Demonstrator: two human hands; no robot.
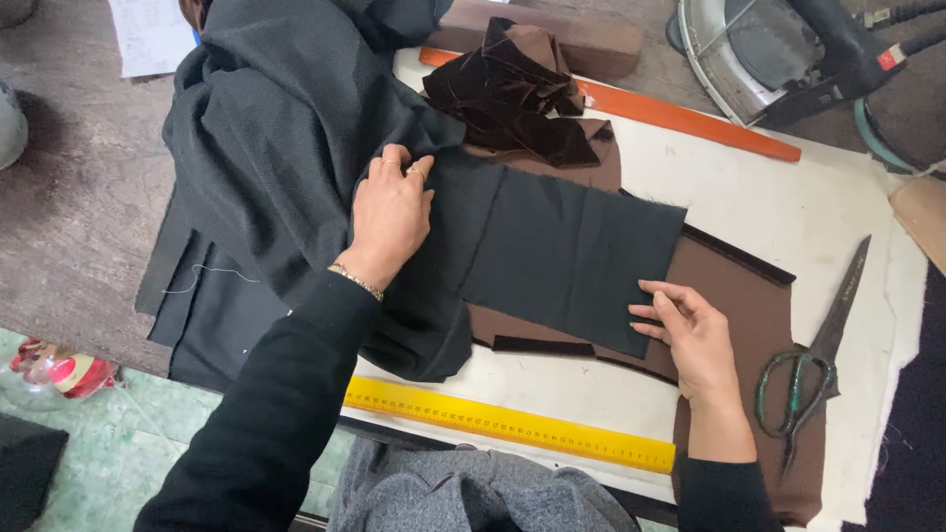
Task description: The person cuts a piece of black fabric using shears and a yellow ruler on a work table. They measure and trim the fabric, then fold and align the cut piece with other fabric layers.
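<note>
My left hand [392,215] presses flat on a heap of black cloth [286,128], its fingertips pinching a fold at the edge. A flat black cloth piece [572,251] stretches to the right over a brown cloth [734,300]. At that piece's lower right corner rests my right hand [690,330], fingers spread and fingertips on the black edge. A narrow dark strip [542,346] lies just below the black piece. A crumpled dark brown velvet piece [522,94] sits behind it.
A yellow ruler [507,424] lies along the near table edge. Large scissors [813,360] rest at the right on the brown cloth. An orange ruler [690,118], a wooden block [581,39] and a steam iron [778,49] stand at the back.
</note>
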